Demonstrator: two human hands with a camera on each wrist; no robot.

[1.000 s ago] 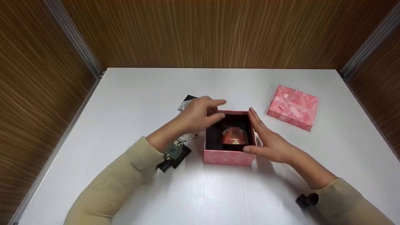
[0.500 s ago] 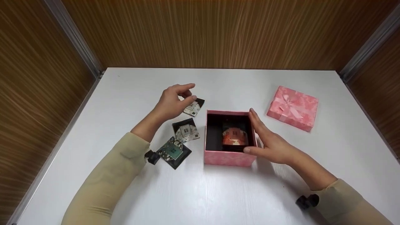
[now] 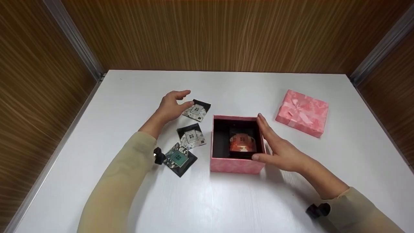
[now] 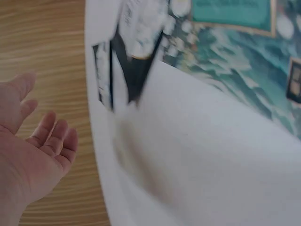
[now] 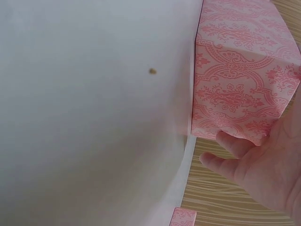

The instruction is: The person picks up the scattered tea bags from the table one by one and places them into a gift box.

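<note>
An uncovered pink patterned box [image 3: 236, 166] with a dark inside stands on the white table. Inside, at its right, lies a square packet [image 3: 242, 141] with an orange-red print. My right hand [image 3: 283, 152] rests against the box's right side, fingers extended, thumb by the near corner and a fingertip by the far one. Left of the box lie a green-labelled packet [image 3: 179, 158], a white floral packet [image 3: 191, 136] and a second white floral packet [image 3: 198, 110] farther back. By this last one hovers my left hand [image 3: 169, 108], fingers loosely bent and holding nothing in the left wrist view.
A pink lid [image 3: 303, 113] with a ribbon bow lies at the table's back right. Wood-grained panels [image 3: 210, 35] enclose the white table [image 3: 239, 200] at the back and sides. Black wrist cameras [image 3: 318, 211] sit at both sleeves.
My left hand has moved from above the box leftward, beside the farthest white floral packet, uncovering the packets on the table. My right hand has stayed at the box.
</note>
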